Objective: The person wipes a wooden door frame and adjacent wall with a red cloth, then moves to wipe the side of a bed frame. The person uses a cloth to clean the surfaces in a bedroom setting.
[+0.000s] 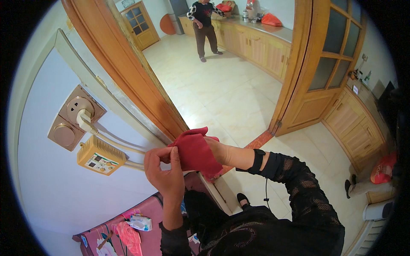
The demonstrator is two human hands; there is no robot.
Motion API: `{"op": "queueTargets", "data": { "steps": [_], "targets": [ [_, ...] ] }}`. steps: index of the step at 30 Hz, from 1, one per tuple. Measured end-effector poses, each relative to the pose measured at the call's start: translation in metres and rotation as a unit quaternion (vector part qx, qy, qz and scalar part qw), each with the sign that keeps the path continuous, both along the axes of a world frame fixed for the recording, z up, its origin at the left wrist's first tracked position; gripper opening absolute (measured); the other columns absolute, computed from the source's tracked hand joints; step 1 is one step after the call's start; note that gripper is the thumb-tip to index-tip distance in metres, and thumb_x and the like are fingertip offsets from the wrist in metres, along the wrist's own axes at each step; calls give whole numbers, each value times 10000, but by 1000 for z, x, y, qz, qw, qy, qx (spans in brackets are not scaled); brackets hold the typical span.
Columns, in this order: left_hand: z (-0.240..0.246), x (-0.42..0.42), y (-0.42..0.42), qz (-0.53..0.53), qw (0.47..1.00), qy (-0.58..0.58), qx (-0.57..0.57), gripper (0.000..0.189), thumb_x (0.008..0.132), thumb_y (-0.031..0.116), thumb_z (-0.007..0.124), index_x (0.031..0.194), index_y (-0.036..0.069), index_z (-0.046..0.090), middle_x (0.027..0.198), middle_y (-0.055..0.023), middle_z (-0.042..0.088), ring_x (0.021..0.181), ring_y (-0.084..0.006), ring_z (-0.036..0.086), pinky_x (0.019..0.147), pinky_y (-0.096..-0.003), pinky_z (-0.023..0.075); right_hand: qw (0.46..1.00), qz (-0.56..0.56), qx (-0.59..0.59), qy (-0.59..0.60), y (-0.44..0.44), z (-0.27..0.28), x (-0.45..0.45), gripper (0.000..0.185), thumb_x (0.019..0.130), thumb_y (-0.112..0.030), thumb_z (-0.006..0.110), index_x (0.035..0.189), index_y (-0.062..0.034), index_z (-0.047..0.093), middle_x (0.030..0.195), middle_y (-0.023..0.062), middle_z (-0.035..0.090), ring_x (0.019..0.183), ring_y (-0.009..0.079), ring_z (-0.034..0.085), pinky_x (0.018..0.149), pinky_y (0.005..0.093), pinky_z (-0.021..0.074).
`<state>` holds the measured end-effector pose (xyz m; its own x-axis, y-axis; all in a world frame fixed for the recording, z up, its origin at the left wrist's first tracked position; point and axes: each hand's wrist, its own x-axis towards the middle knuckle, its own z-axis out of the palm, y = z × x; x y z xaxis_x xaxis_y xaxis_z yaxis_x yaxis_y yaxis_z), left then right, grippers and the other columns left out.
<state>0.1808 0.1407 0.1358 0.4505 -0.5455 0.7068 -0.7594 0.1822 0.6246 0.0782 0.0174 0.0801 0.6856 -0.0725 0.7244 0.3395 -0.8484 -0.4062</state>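
Note:
A red cloth (195,150) is held up between my two hands, in front of the wooden door frame (137,73). The thumb and fingers of my left hand (165,169) pinch its left edge. My right hand (216,150) is mostly covered by the cloth, which drapes over its fingers; the wrist shows, with a black strap (258,161) on the forearm. Left of my hands, a yellow control box (102,156) hangs on the wall below a socket plate (77,112). A cream plug (85,120) sits in the socket, its cable running toward my left hand.
Below left, a pink patterned cover (153,214) bears a tissue pack (141,223) and a pink cloth (128,236). Through the doorway, another person (205,28) stands by a long counter (256,25). An open glazed door (320,73) stands at right, near wooden cabinets (355,128).

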Motion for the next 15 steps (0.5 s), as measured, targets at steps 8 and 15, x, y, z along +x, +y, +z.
{"op": "queueTargets", "data": {
  "steps": [8,15],
  "targets": [
    [1,3,-2,7,998,-35,-48,166,889,79,604,750,-4,565,717,-78,514,652,-200,480,587,-299,381,993,80,83,-19,8,12,1,290,800,-156,616,1074,-63,624,1120,120,629,1035,281,605,887,367,490],
    [3,7,0,17,998,-54,-28,185,897,69,594,736,-17,567,693,-95,510,669,-239,488,611,-329,387,994,87,64,-1,6,2,4,278,790,-160,606,1052,-68,626,1102,124,637,1038,284,602,898,386,483]
  ]
}}
